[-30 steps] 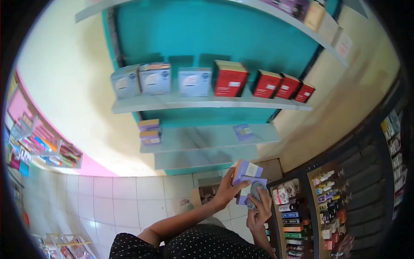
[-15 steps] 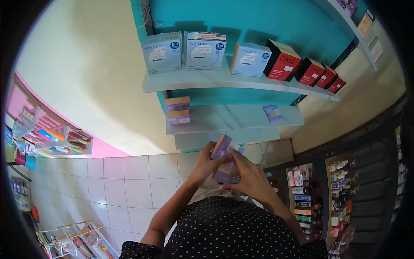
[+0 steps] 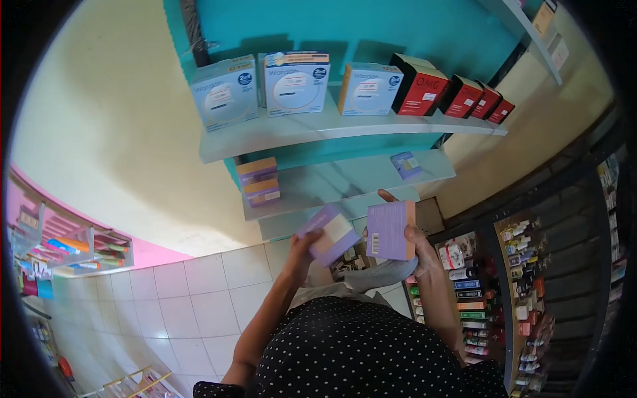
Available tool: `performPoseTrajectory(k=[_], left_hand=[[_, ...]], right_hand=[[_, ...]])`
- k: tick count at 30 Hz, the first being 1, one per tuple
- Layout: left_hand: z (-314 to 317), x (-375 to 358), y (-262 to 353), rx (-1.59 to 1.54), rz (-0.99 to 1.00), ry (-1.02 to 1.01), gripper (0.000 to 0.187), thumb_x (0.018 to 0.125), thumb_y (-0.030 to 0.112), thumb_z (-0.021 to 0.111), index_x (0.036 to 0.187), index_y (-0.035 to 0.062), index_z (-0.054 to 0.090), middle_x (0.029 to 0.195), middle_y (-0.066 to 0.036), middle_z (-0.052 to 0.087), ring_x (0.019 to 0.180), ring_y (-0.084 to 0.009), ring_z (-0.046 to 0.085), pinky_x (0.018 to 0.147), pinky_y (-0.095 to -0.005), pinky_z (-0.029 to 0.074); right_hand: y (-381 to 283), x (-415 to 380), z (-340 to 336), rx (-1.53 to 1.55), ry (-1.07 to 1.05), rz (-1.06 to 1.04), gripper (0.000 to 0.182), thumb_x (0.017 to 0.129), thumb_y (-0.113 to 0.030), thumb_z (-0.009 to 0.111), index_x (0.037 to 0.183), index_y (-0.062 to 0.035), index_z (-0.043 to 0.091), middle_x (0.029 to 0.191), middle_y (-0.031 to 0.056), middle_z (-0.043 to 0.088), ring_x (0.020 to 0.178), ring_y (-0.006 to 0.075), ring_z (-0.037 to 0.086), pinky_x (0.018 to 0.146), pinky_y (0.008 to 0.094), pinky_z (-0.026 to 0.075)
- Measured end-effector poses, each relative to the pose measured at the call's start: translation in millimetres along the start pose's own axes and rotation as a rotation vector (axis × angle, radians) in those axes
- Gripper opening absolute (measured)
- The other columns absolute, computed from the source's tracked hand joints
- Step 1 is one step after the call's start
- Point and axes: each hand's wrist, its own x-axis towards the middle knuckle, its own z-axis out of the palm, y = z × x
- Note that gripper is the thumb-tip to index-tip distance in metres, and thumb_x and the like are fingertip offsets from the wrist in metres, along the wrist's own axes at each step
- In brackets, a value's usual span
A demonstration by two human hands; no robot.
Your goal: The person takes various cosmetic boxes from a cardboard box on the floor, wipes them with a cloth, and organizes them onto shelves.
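My left hand is closed on a purple box with a pale label, tilted and slightly blurred. In my right hand is another purple box, with a barcode and small print facing up and an orange edge on its right. The two boxes are side by side, a narrow gap between them, in front of the lower shelf. On that shelf, two purple and orange boxes are stacked at the left end, and a small purple box lies at the right.
The upper white shelf holds pale blue boxes and several red and black boxes. At the right stands a dark rack of small products. A pink display is at the far left, above white floor tiles.
My hands have moved apart, and the purple boxes held close together are now separate, one in each hand. The shelves have shifted left in view as the camera turned.
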Motion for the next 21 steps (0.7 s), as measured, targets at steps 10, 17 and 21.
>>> performPoseTrajectory(k=[10,17,21], left_hand=[[21.0,-32.6,24.0,0.073,-0.022,-0.389,0.087,0.063,0.043,0.057,0.129,0.0003,0.020,0.130,-0.016,0.027,0.113,-0.0229,0.035,0.095,-0.0309,0.026],[12.3,-45.1,23.7,-0.143,-0.156,-0.134,0.063,0.071,0.032,0.057,0.119,-0.0028,0.035,0.111,-0.015,0.046,0.099,-0.0209,0.047,0.086,-0.0314,0.038],[-7.4,-43.8,21.3,-0.153,-0.170,-0.096,0.051,0.073,0.030,0.058,0.109,-0.0013,0.041,0.097,-0.012,0.050,0.090,-0.0200,0.052,0.079,-0.0320,0.043]], right_hand=[[68.4,9.8,2.1,-0.221,0.366,0.072,0.073,0.069,-0.048,0.061,0.118,-0.0010,0.034,0.106,0.0156,0.048,0.100,0.0220,0.046,0.085,0.0322,0.037],[70.5,14.9,-2.3,-0.591,0.146,-0.087,0.049,0.069,-0.023,0.067,0.106,0.0010,0.044,0.083,0.0131,0.057,0.073,0.0158,0.057,0.060,0.0264,0.045],[43.3,11.5,-1.7,-1.013,-0.066,0.176,0.033,0.065,-0.013,0.070,0.091,0.0022,0.057,0.075,0.0088,0.061,0.059,0.0114,0.056,0.054,0.0244,0.045]])
